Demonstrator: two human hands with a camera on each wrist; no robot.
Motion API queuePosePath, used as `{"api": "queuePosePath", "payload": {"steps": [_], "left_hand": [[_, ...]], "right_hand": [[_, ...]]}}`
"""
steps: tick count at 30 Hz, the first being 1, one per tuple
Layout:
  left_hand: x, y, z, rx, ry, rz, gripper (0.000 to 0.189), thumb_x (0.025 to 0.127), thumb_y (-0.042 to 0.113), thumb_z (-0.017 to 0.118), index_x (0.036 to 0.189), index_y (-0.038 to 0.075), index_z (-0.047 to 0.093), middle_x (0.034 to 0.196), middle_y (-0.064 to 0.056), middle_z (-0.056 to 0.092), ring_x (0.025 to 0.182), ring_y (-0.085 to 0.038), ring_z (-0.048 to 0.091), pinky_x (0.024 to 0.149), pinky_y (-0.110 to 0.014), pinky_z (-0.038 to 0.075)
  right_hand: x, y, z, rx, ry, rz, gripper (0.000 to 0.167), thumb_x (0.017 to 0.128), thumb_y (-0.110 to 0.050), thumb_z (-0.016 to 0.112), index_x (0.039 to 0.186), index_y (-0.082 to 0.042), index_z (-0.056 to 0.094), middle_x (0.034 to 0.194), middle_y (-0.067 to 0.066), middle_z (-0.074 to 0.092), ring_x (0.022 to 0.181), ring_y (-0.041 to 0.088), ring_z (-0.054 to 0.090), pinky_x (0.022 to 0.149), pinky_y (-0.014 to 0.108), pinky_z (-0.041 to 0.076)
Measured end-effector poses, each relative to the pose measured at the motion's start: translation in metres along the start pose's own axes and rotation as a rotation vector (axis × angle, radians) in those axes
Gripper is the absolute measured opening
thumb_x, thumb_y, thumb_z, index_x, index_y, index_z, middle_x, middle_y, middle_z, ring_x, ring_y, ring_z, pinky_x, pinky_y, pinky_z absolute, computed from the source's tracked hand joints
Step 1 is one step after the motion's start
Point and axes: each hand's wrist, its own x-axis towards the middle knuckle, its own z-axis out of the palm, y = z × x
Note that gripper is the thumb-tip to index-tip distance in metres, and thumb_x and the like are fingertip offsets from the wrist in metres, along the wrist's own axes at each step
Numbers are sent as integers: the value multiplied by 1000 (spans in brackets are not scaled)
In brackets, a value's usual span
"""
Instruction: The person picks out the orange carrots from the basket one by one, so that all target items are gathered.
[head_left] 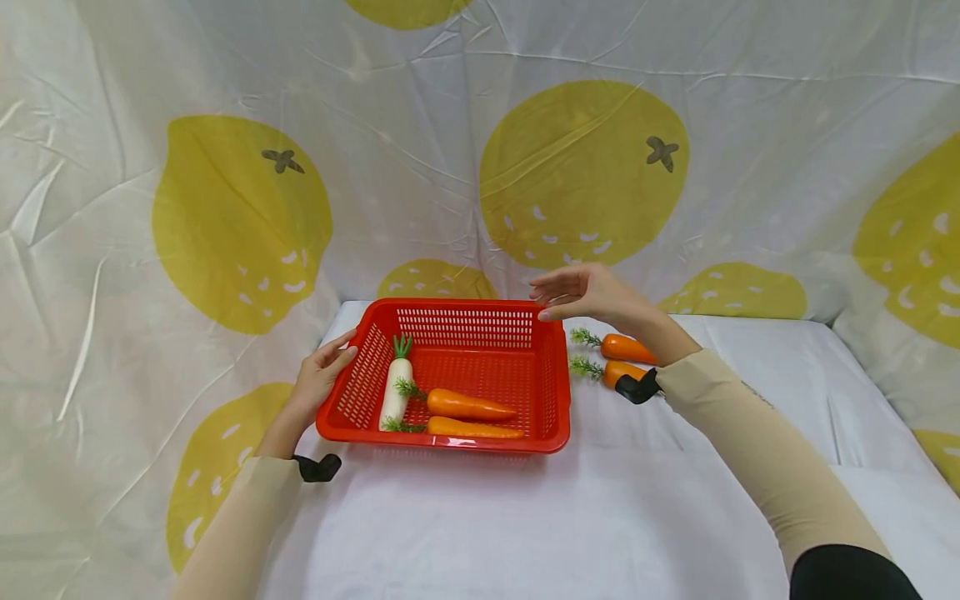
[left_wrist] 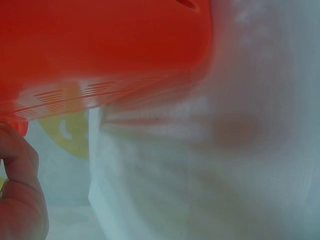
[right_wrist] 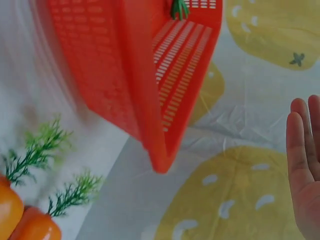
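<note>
Red perforated plastic basket [head_left: 560, 400]: likely light, stiff, slick; best held by opposite rims. Sits right of left hand [head_left: 317, 377], which pinches its near rim. Right hand [head_left: 588, 296] empty, fingers extended, just off opposite rim. Carrots [head_left: 468, 406], white radish [head_left: 395, 392] inside, right of left grip.

I can read no text, label, brand or number here; the faint marking [head_left: 756, 394] on my right sleeve [head_left: 757, 450] is too small.
</note>
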Motion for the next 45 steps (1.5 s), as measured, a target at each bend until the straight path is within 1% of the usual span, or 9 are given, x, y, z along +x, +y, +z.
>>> {"api": "queuePosePath", "payload": {"steps": [5,11,17,22,26,32,39,43,45], "left_hand": [[-1,-2,0,-8,6,4,54,104,23,55,152,4,39,128,-31,52,88,-18,65,78,-28,58],[-1,0,1,-7,5,19,54,104,21,56,151,2,40,122,-27,56,86,-17,65,76,-27,58],[-1,1,3,-28,-16,2,53,104,21,54,152,3,38,127,-31,51,89,-19,65,79,-29,58],[-1,-1,3,-37,-20,2,53,105,20,53,153,3,38,128,-32,50,90,-21,64,79,-30,58],[0,-2,2,-41,-15,7,53,104,20,54,152,3,38,126,-31,51,89,-21,65,79,-29,58],[0,-1,4,-30,0,32,52,104,17,55,151,1,40,122,-31,56,87,-19,67,77,-30,59],[-2,1,4,-6,-1,43,52,104,17,55,151,1,40,124,-35,53,87,-20,67,77,-29,59],[0,0,3,-5,-1,42,52,104,17,55,151,1,40,124,-35,53,87,-21,67,76,-30,59],[4,-8,1,-15,2,48,53,104,20,56,151,4,41,122,-30,57,86,-18,67,75,-28,59]], "right_hand": [[17,2,15,15,-25,-12,51,85,-3,79,132,1,62,120,15,68,112,32,63,92,38,54],[38,13,39,26,-27,1,48,83,-2,80,129,1,65,115,16,70,105,30,67,91,38,54],[55,23,62,31,-42,26,46,82,-2,81,125,3,66,111,14,71,101,28,69,89,37,55],[66,22,76,62,-64,30,45,82,-2,81,124,2,67,109,14,72,100,27,69,89,38,56],[73,22,85,61,-80,24,42,83,-1,80,123,2,68,108,13,72,99,27,69,87,39,56],[80,31,99,74,-125,70,44,84,3,77,126,5,65,110,15,71,100,27,69,88,39,56],[86,42,115,57,-148,100,42,84,1,78,124,5,66,110,16,71,99,25,69,93,47,53],[88,50,123,17,-156,113,41,84,-1,79,123,3,68,111,18,71,97,24,69,90,40,55],[90,55,126,7,-163,124,42,83,-2,80,123,3,68,113,21,69,96,24,70,88,37,56]]}}
